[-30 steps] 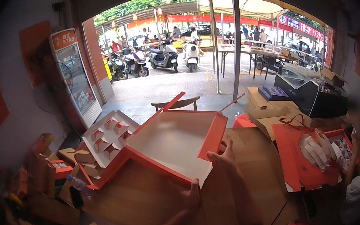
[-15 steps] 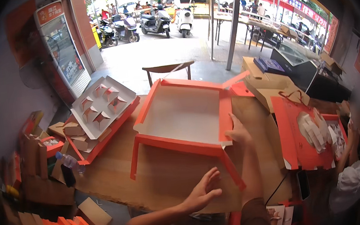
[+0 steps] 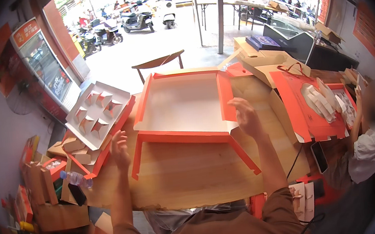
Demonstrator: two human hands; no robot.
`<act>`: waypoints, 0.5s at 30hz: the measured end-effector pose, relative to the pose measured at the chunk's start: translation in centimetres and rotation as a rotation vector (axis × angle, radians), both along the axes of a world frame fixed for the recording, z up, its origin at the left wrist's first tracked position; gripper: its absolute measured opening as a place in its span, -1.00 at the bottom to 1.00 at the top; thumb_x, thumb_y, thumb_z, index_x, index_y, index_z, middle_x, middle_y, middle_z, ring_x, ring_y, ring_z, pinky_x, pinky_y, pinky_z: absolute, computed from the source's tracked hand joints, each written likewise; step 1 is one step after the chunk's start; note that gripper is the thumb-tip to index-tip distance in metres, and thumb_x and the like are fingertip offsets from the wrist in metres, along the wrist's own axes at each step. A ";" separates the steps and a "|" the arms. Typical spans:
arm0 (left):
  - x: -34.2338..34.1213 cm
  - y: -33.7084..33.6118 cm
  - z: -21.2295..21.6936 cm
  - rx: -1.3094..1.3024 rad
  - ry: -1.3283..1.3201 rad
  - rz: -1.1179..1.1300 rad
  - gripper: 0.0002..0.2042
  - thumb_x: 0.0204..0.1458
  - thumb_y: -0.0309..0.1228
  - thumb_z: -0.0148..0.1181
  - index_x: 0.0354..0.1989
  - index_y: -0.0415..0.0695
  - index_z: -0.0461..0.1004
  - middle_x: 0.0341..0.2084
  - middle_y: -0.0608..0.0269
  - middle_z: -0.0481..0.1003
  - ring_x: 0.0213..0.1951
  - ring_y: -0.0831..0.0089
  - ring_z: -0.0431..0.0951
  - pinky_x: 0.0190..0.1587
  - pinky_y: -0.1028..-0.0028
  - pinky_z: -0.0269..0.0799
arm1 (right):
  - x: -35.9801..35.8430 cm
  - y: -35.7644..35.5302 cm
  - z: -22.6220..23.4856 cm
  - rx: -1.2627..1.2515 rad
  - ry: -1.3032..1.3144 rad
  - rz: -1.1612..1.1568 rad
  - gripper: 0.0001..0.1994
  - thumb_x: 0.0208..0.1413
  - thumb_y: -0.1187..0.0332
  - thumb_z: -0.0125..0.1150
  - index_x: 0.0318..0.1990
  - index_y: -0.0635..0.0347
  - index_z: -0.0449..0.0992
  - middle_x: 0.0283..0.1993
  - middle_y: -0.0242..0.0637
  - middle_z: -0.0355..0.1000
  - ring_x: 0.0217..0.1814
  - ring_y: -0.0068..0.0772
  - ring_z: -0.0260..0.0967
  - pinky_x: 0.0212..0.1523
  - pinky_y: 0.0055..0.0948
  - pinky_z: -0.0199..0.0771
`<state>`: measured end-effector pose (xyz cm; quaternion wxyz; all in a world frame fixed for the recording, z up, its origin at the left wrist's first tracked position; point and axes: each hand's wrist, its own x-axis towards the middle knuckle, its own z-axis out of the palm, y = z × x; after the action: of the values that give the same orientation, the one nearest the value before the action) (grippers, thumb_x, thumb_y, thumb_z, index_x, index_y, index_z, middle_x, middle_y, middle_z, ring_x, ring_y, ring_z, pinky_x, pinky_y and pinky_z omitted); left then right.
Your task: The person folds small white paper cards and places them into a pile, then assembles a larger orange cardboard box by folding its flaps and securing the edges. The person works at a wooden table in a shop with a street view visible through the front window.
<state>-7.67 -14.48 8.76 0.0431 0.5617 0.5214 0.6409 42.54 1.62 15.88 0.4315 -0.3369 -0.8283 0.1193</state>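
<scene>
A shallow red cardboard box with a white inside lies unfolded at its front on the wooden table, two narrow red flaps splayed toward me. My left hand is raised left of the box's front corner, holding nothing, its fingers loosely apart. At the box's right wall is my right hand, fingers bent inward but apart, with nothing seen in them; whether they touch the wall I cannot tell. Close to my left hand, a white tray with several star-shaped cutouts rests tilted on a red box.
A bottle and a dark phone lie at the left edge of the wooden table. On the right are a red bag, white pieces and another phone. A person works there. Beyond stands a chair.
My left hand has moved from the table's front middle up to the left of the box. My right hand has shifted up slightly from the right wall's lower corner. The view has tilted down.
</scene>
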 end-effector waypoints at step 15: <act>5.1 -0.8 -1.0 -0.172 0.430 -0.157 -0.58 0.07 -0.46 0.45 0.13 -0.20 0.55 -0.24 0.07 0.58 -0.26 0.21 0.61 -0.28 0.32 0.58 | -2.9 -7.5 -4.4 0.123 0.031 0.212 -0.41 -0.16 0.61 0.23 0.16 0.12 0.57 0.15 -0.09 0.54 0.13 -0.01 0.56 0.02 -0.15 0.66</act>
<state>-2.57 -15.28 7.78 0.0287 0.7183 0.5259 0.4546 39.68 -5.86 11.51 0.4491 -0.2187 -0.8582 0.1183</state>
